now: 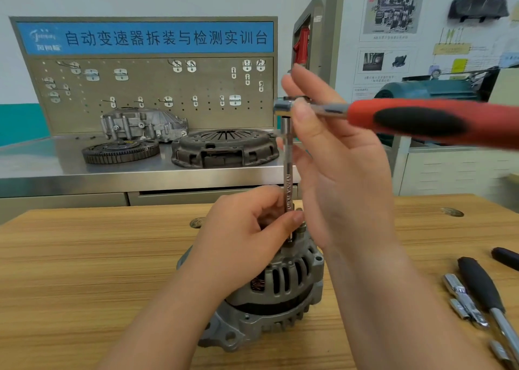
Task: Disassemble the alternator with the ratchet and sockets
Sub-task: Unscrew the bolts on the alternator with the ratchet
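Note:
A grey cast alternator (283,291) stands on the wooden table (84,257), copper windings showing through its slots. A long chrome extension bar (288,173) rises upright from its top. My left hand (247,237) pinches the bar's lower end just above the alternator. The ratchet (421,119), with a red and black handle, sits on top of the bar and points right. My right hand (331,150) holds the ratchet head between thumb and fingers, palm facing left. The socket at the bar's foot is hidden by my left hand.
Loose chrome sockets (463,299) and a black-handled tool (483,288) lie at the table's right edge. Behind stands a steel bench (42,170) with a clutch pressure plate (224,147), a flywheel (120,150), a gearbox housing (143,124) and a pegboard (151,88).

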`<action>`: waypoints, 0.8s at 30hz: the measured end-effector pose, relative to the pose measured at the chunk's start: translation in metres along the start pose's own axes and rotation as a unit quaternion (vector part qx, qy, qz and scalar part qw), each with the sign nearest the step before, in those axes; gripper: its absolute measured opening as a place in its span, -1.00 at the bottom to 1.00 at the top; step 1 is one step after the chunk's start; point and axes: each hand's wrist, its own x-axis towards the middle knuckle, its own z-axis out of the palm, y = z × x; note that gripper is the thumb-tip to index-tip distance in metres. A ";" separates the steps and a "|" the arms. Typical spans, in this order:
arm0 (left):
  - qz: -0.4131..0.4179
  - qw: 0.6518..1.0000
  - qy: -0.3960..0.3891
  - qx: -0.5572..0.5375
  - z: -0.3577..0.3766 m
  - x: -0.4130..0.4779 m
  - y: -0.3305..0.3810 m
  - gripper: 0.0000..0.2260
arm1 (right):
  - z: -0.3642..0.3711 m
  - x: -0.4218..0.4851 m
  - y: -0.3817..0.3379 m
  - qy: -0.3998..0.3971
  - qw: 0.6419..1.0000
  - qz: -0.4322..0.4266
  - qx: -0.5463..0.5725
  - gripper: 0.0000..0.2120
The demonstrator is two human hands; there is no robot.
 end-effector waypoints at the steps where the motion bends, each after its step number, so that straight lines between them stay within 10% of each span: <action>1: -0.001 1.000 0.001 0.005 0.001 0.000 0.000 -0.77 | 0.001 0.000 0.000 -0.007 1.000 -0.012 -0.001 -0.83; 9: 0.022 1.000 -0.015 -0.013 0.000 -0.001 -0.001 -0.64 | -0.003 0.001 -0.002 0.018 0.994 0.082 0.064 -0.74; 17: 0.014 1.000 -0.009 0.000 0.001 0.000 -0.002 -0.56 | 0.003 -0.002 -0.002 -0.003 0.999 -0.033 -0.034 -0.80; 24: 0.024 0.999 -0.019 -0.016 -0.001 -0.002 -0.001 -0.63 | -0.003 -0.001 -0.004 0.037 0.994 0.086 0.049 -0.76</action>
